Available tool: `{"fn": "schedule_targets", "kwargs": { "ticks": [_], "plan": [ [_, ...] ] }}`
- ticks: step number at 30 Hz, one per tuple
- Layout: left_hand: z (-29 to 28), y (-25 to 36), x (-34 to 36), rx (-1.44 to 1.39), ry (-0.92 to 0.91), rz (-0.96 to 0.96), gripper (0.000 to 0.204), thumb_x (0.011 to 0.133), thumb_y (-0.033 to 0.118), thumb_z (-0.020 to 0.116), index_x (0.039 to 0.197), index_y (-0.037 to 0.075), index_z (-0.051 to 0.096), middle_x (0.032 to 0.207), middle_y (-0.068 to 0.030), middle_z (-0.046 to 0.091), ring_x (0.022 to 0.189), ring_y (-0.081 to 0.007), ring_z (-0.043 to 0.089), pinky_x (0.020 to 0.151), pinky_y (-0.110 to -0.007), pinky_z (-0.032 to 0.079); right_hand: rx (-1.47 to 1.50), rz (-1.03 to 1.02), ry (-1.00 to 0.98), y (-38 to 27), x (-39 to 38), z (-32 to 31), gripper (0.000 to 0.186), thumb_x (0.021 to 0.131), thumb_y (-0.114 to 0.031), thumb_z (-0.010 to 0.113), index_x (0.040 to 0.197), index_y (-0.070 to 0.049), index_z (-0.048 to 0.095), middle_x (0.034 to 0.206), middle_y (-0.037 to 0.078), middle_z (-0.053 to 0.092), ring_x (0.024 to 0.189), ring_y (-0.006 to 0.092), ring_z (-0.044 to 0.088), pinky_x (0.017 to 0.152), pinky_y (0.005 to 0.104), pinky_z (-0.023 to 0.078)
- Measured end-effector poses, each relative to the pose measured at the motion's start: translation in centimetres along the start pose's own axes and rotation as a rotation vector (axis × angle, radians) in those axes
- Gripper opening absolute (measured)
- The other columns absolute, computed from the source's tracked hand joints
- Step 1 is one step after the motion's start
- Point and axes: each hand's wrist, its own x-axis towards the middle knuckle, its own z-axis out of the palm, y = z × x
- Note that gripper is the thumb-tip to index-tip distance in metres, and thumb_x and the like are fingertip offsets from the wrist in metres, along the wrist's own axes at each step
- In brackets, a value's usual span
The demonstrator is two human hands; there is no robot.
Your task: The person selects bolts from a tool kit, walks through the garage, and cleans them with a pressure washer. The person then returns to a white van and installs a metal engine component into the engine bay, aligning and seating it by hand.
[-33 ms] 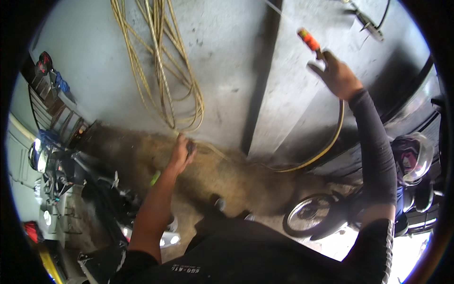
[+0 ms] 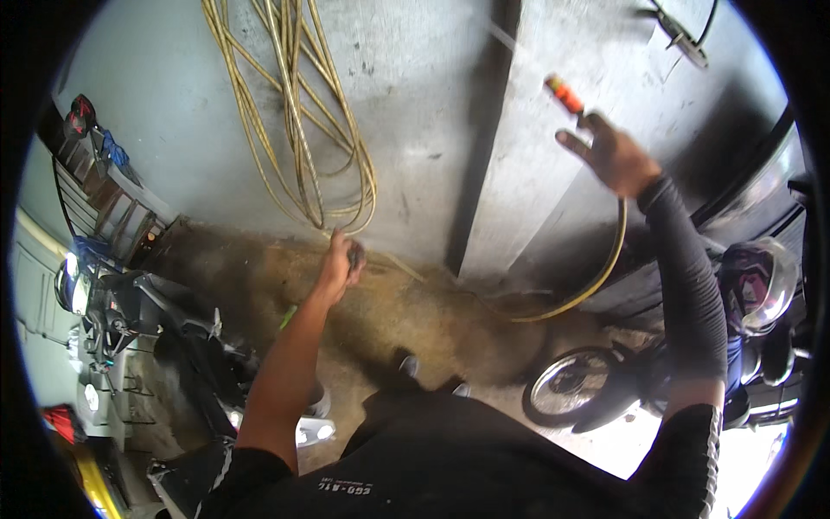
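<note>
Raised at the upper right, my right hand (image 2: pixel 619 159) is closed round the end of a yellow hose (image 2: pixel 616 259) fitted with an orange spray nozzle (image 2: pixel 565 94). A thin, pale jet leaves the nozzle toward the upper left, in front of the grey wall. Below the hand the hose hangs down and curves left along the floor. My left hand (image 2: pixel 340 266) is closed at the foot of a coil of yellow hose (image 2: pixel 298 112) hanging on the wall. Something small and dark shows between its fingers, too little to name.
A concrete pillar (image 2: pixel 536 147) juts from the wall. A motorcycle wheel (image 2: pixel 571 385) stands at the lower right, with a helmet (image 2: pixel 759 290) above it. On the left are a dark motorbike (image 2: pixel 173 337) and a staircase (image 2: pixel 112 208). A dark hanging fixture (image 2: pixel 683 39) is at the upper right.
The nozzle and my right hand sit slightly lower in the picture. My left hand has shifted slightly to the right. The view itself has moved a little; both hands stay closed.
</note>
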Motion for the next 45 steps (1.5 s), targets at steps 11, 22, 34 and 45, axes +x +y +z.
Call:
{"fn": "schedule_targets", "kwargs": {
  "ticks": [11, 22, 34, 45],
  "plan": [
    [-2.1, 3.7, 14.1, 0.406, -0.092, -0.072, 0.085, 0.104, 0.080, 0.019, 0.111, 0.010, 0.067, 0.066, 0.0000, 0.052, 0.051, -0.0095, 0.041, 0.050, -0.027, 0.034, 0.511, 0.460, -0.577, -12.1, -12.9, 4.0, 0.038, 0.106, -0.034, 0.059, 0.111, 0.001, 0.071, 0.081, 0.027, 0.070, 0.079, 0.0431, 0.072, 0.073, 0.0503, 0.054],
    [-3.7, -0.5, 24.5, 0.495, 0.010, -0.255, 0.098, 0.097, 0.090, 0.023, 0.131, 0.005, 0.058, 0.072, -0.0020, 0.053, 0.051, -0.0102, 0.039, 0.045, -0.026, 0.031, 0.461, 0.697, -0.695, -17.0, -16.6, 3.3, 0.034, 0.103, -0.031, 0.065, 0.106, 0.001, 0.072, 0.072, 0.022, 0.069, 0.070, 0.0384, 0.073, 0.068, 0.0473, 0.057],
    [-5.8, -1.2, 25.8, 0.473, 0.183, -0.262, 0.099, 0.096, 0.089, 0.028, 0.131, -0.001, 0.049, 0.074, -0.0062, 0.052, 0.050, -0.0130, 0.042, 0.041, -0.027, 0.031, 0.486, 0.695, -0.769, -16.9, -17.8, 0.3, 0.032, 0.102, -0.029, 0.066, 0.111, 0.000, 0.074, 0.071, 0.021, 0.069, 0.066, 0.0350, 0.072, 0.065, 0.0449, 0.057],
    [-8.1, -0.4, 26.4, 0.490, 0.106, -0.285, 0.106, 0.094, 0.092, 0.030, 0.153, 0.005, 0.044, 0.073, -0.0028, 0.051, 0.047, -0.0109, 0.039, 0.041, -0.025, 0.028, 0.524, 0.665, -0.767, -14.9, -17.9, -0.1, 0.033, 0.102, -0.030, 0.067, 0.112, 0.001, 0.075, 0.074, 0.024, 0.070, 0.067, 0.0359, 0.072, 0.064, 0.0451, 0.057]
  ]
}}
